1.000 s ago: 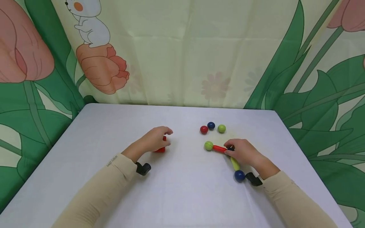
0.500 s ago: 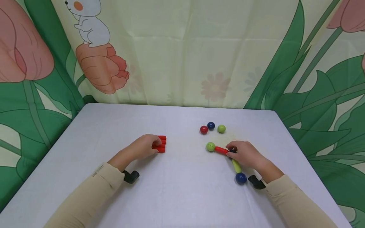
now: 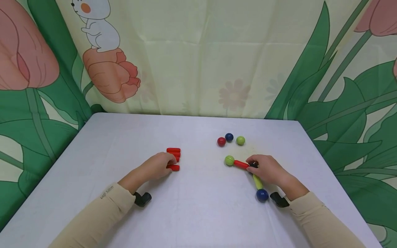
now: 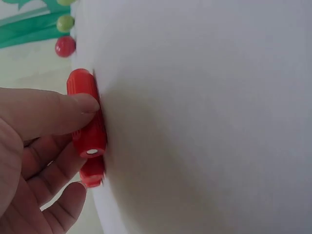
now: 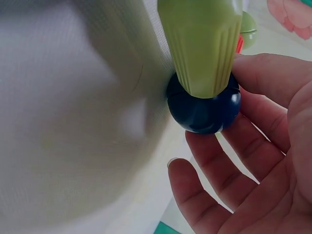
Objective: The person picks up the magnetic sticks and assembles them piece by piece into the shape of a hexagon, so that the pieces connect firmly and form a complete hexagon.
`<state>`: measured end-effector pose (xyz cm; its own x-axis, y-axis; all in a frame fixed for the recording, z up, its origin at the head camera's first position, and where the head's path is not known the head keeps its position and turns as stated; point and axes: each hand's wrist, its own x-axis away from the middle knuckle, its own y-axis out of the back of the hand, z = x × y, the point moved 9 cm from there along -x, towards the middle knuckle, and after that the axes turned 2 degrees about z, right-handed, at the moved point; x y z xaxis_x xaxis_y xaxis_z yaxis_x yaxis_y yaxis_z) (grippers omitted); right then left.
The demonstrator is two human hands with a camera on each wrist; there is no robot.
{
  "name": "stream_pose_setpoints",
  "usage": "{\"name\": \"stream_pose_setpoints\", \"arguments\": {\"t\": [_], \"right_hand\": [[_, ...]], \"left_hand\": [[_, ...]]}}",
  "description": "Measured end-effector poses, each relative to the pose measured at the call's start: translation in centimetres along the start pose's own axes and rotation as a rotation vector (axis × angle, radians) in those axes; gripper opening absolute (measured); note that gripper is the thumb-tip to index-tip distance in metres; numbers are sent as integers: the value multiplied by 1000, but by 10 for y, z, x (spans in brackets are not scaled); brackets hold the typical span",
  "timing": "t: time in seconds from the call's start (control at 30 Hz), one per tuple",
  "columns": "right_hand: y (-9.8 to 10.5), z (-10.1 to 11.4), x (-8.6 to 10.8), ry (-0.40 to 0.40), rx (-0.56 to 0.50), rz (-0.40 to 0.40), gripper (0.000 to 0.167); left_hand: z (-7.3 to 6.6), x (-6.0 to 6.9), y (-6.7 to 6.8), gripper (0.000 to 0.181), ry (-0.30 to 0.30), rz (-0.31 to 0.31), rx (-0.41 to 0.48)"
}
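Note:
My left hand [image 3: 156, 166] pinches the nearest red rod [image 3: 174, 167], thumb on its side in the left wrist view [image 4: 88, 139]. Several more red rods [image 3: 173, 150] lie just beyond it, partly hidden by the fingers. On the right, my right hand [image 3: 269, 169] grips a dark blue ball [image 5: 204, 113] with thumb and fingers. From that ball a red rod [image 3: 241, 164] runs left to a green ball [image 3: 229, 160], and a yellow-green rod [image 3: 257, 182] runs toward the near side, ending in another blue ball [image 3: 262, 195].
Loose red [image 3: 221, 141], blue [image 3: 229, 137] and green [image 3: 240, 140] balls lie beyond the joined pieces. The white table [image 3: 198, 213] meets a flower-print cloth [image 3: 192, 69] at its back edge. A black wrist camera sits at each cuff.
The left hand has moved back left and down onto the red rods, and one rod now lies apart from the others, nearer. My right hand and the joined pieces have shifted slightly right and nearer.

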<state>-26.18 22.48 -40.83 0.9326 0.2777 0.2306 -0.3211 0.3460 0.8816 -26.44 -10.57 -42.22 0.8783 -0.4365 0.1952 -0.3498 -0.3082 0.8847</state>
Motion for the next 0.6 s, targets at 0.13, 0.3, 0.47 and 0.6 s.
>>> {"name": "stream_pose_setpoints", "arguments": {"t": [0.13, 0.3, 0.47, 0.6], "right_hand": [[-1, -1, 1, -9, -11, 2, 30], [-1, -1, 3, -6, -22, -2, 29], [-2, -2, 4, -5, -30, -6, 29], [-2, -1, 5, 2, -34, -16, 27]], "left_hand": [[-11, 2, -7, 21, -18, -7, -34], [-38, 1, -12, 23, -78, -18, -63], [-63, -12, -11, 27, -101, -7, 14], [-76, -31, -12, 26, -101, 1, 99]]}}
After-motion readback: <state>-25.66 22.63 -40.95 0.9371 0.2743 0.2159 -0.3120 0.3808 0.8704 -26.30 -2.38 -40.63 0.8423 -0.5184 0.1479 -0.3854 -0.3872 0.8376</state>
